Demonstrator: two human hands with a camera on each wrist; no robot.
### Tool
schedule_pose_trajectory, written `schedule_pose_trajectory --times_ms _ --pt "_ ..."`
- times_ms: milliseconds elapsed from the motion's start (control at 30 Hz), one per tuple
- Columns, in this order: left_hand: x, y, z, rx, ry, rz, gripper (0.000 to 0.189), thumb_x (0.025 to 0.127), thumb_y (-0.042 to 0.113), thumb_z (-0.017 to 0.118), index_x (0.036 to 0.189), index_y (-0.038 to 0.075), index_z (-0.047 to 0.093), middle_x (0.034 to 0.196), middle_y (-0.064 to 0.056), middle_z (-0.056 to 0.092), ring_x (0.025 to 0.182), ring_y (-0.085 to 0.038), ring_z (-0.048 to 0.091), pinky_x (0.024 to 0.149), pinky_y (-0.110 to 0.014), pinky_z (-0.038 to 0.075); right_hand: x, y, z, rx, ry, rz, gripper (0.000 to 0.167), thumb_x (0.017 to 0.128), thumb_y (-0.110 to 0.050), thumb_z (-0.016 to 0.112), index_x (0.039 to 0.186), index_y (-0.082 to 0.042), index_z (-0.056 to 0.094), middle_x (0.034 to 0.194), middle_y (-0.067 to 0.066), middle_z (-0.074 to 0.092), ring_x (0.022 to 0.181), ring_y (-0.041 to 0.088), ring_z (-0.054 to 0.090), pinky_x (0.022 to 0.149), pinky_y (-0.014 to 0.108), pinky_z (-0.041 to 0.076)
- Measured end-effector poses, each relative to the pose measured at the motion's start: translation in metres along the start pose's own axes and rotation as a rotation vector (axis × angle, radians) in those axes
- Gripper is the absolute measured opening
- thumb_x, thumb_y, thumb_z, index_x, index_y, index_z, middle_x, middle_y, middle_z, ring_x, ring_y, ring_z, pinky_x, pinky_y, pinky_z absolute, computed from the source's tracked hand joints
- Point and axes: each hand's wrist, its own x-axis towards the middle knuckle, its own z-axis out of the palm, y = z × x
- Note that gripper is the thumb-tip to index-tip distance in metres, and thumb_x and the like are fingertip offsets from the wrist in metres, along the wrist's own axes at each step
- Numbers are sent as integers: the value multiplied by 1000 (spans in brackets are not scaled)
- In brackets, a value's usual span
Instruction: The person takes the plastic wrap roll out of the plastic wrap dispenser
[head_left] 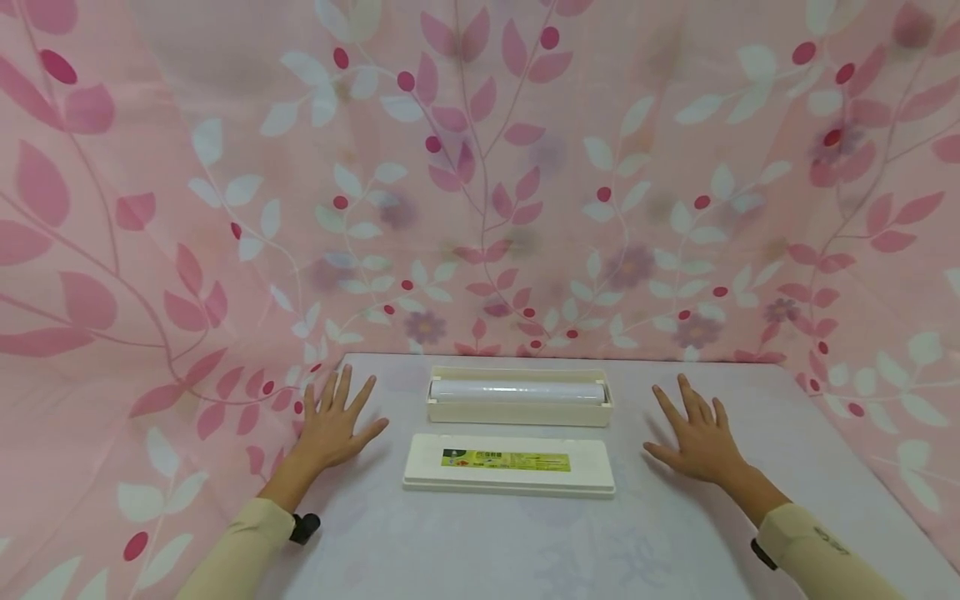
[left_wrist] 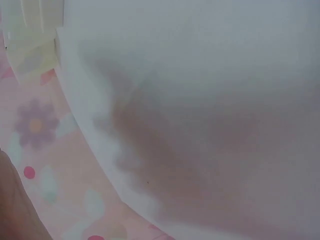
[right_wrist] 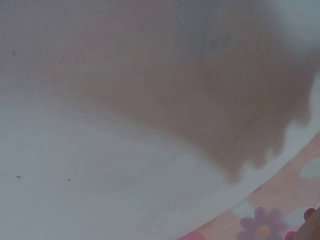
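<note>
A long cream box [head_left: 519,413] lies near the far edge of the table, with a white roll of film [head_left: 517,392] inside it. In front of it is the box's white lid [head_left: 510,483], which bears a yellow-green label [head_left: 506,461]. To the left of both, my left hand [head_left: 330,429] is spread with its fingers straight and holds nothing. My right hand [head_left: 697,440] is likewise spread, to the right of the box and lid. Part of the left hand [left_wrist: 17,205] enters the left wrist view at lower left; fingertips [right_wrist: 310,225] show at the right wrist view's lower right corner.
The white tabletop [head_left: 480,550] carries a shadow from each hand. Pink cloth with leaves and flowers [head_left: 487,208] hangs behind the table and along both sides. A dark wrist device [head_left: 305,528] sits at the left sleeve, another [head_left: 763,554] at the right.
</note>
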Motion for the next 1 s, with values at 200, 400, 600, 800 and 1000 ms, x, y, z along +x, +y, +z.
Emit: schedule_pose_trajectory --times_ms 200,400,600,800,1000 --pt "1 0 1 -17 15 -2 84 90 73 45 158 29 23 166 -18 5 152 -42 3 114 -71 -6 1 -1 0 8 -27 24 101 80 -57 71 158 -21 19 162 27 11 135 46 29 107 74 16" --pt "6 4 2 -2 -16 -1 85 90 74 42 159 30 20 166 -16 4 152 -42 3 114 -72 -3 4 -2 -2 10 -50 53 99 81 -58 69 158 -20 19 162 27 10 136 48 26 108 75 14" --pt "9 5 3 18 -43 -20 83 91 73 41 159 30 19 167 -15 4 152 -41 0 114 -71 -5 3 2 0 8 -62 80 100 80 -57 71 157 -19 20 159 31 15 135 50 27 107 75 15" --pt "13 6 4 1 -31 -16 85 90 73 43 159 29 19 167 -16 2 152 -43 0 114 -71 -6 8 3 1 15 -70 90 98 82 -57 70 157 -18 20 160 31 13 134 52 27 108 75 13" --pt "16 6 4 -21 -30 -18 84 91 73 42 159 31 16 167 -16 -1 151 -42 -1 113 -73 -2 11 0 -1 34 -83 106 97 82 -56 69 157 -17 21 160 30 11 135 53 28 108 75 13"
